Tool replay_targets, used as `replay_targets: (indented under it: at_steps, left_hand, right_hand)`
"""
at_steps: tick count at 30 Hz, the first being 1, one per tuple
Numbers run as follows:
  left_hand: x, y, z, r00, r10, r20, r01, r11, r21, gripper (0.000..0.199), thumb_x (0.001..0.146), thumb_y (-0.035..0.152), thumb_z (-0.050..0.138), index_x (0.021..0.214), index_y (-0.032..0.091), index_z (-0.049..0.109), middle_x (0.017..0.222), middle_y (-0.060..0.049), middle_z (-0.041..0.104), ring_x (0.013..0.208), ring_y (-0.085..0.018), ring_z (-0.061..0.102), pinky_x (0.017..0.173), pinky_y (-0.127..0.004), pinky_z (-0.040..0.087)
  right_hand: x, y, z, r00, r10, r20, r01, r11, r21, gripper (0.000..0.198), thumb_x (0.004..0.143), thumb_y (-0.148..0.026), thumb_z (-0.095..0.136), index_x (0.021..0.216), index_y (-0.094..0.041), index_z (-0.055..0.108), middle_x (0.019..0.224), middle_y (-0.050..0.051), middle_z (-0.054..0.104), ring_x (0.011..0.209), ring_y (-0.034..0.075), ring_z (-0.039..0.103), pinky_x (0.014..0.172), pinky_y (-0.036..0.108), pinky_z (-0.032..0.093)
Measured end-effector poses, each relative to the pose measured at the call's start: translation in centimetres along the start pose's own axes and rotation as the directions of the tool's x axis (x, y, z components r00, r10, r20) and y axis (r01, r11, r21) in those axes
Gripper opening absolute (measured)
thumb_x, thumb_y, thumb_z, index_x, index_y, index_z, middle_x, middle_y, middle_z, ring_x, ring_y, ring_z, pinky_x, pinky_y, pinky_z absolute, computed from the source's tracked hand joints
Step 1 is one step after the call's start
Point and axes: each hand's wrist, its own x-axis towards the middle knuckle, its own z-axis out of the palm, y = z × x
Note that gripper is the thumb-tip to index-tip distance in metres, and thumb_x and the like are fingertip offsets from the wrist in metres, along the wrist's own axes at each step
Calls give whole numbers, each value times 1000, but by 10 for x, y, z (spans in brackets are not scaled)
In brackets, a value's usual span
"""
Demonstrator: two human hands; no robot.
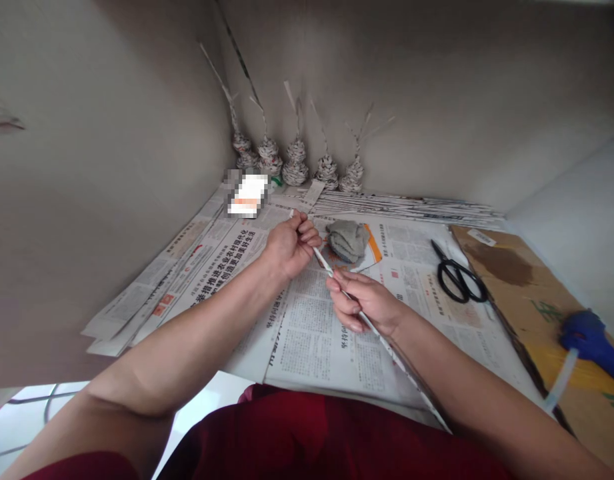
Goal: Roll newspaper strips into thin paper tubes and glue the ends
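Note:
A long thin white tube of rolled newspaper (pixel 397 357) slants from the middle of the table back under my right forearm. My left hand (pixel 294 245) is closed around its far end, fingers curled in. Just nearer to me, my right hand (pixel 363 300) pinches the same tube, its thumb and fingers wrapped round it; the two hands are a short gap apart. Beyond my right hand lies a crumpled grey cloth (pixel 347 240) on an orange-and-white packet (pixel 373 248). The newspaper sheets (pixel 307 347) beneath cover the table.
Several woven-paper gourd shapes (pixel 295 163) stand against the back wall, a heap of rolled paper sticks (pixel 427 205) beside them. A blurred-out phone-like device (pixel 247 195) is at the left. Black scissors (pixel 459 283), cardboard (pixel 511 293) and a blue glue gun (pixel 594 343) lie right.

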Motion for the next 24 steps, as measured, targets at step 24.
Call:
replay_targets:
  at_steps: [24]
  left_hand:
    - [6, -5, -12, 995, -101, -7, 95, 906, 413, 20, 90, 23, 51, 79, 10, 61, 65, -3, 60, 54, -9, 61, 40, -14, 44]
  right_hand:
    - [6, 7, -6, 912, -285, -295, 105, 857, -504, 36, 89, -54, 45, 85, -20, 55, 50, -6, 47, 41, 9, 49, 38, 19, 37]
